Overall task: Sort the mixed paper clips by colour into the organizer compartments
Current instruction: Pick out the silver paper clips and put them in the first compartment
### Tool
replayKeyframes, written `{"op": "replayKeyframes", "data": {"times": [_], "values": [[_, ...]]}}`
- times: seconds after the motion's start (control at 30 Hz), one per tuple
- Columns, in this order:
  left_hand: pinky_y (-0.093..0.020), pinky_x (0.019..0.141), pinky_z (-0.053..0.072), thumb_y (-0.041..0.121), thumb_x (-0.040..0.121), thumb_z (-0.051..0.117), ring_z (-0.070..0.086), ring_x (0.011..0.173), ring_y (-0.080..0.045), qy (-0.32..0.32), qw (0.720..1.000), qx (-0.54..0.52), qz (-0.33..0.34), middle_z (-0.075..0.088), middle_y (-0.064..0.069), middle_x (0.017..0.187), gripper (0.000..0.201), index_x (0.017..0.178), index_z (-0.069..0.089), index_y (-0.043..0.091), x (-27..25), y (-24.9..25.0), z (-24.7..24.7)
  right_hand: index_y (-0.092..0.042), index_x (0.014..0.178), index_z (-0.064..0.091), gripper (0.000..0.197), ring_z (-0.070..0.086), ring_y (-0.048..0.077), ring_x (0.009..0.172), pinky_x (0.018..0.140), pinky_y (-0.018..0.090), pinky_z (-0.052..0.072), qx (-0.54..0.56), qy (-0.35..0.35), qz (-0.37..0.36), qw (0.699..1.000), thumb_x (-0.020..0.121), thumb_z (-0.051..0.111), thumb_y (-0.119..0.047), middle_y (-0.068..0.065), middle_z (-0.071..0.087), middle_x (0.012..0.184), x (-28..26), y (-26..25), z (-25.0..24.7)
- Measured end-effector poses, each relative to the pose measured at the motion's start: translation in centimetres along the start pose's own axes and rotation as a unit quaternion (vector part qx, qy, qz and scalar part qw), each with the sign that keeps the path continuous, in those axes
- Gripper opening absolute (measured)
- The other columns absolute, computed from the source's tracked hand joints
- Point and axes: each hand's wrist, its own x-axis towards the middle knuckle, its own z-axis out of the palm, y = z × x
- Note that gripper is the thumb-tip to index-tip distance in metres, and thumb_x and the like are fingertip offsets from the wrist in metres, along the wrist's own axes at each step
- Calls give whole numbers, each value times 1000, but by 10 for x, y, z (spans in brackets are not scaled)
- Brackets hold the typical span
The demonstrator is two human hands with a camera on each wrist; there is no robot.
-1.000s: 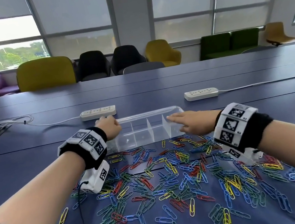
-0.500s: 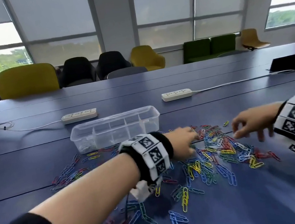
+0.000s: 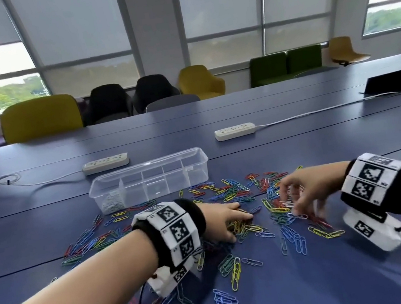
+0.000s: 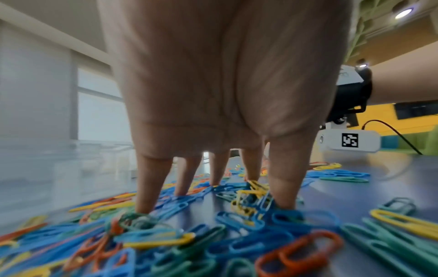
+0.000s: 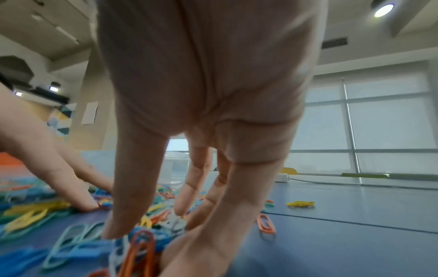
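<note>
Head view: nearest the camera, loose paper clips (image 3: 225, 300) (blue, green, yellow, red) lie scattered on the blue worktop (image 3: 349, 286), thickening into a wide heap farther out. The left hand (image 3: 221, 221) is lowered palm-down onto the middle of this heap; the left wrist view shows its fingers (image 4: 149, 187) straight and spread, the tips pressing on clips, with a yellow cluster (image 4: 249, 198) lying between thumb and fingers. Just to its right, apart from it, the right hand (image 3: 309, 189) hovers low over the heap with fingers pointing downward and loosely parted; the right wrist view shows the fingertips (image 5: 120, 221) among red, white and blue clips (whether any clip is actually pinched cannot be told, the picture being blurred). Beyond both hands, at the far edge of the heap, stands the clear organizer (image 3: 149, 180), its long side facing the person; a pale mass of clips fills its leftmost compartment, the others appearing bare. Farther still lie two white power strips (image 3: 105, 163), then a row of chairs (image 3: 41, 117) beneath the windows.
</note>
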Motion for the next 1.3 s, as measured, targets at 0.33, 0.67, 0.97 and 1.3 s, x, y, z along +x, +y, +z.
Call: {"op": "replayKeyframes", "data": {"times": [0.33,0.67,0.97,1.3], "values": [[-26,90,41,15,90,57,56,111,-23,187,977,-90,40,62,-9,119,27,115,63,8,39,45,-31,-18,87,57,17,59,8,60,54,21,52,-32,-8,14,999,80,73,-23,-2,62,80,-3,4,-12],[-26,74,42,22,86,65,61,91,-22,149,984,-100,-2,68,-13,109,26,106,68,5,66,47,-29,-19,77,58,17,57,8,58,56,21,51,-81,3,-6,997,78,75,-18,0,61,73,7,1,3],[-16,63,41,27,83,69,52,66,-6,170,926,-334,-30,60,4,74,19,71,59,17,36,3,-30,-18,77,58,14,54,15,70,57,17,49,-30,-24,-53,998,90,60,-15,6,61,80,7,-8,-6],[-19,53,53,2,92,54,64,55,-12,131,650,-748,33,63,-6,64,13,81,50,8,16,-9,-18,-8,83,39,17,55,12,50,48,23,41,133,47,-132,981,93,43,5,3,62,65,-14,-18,-2]]}}
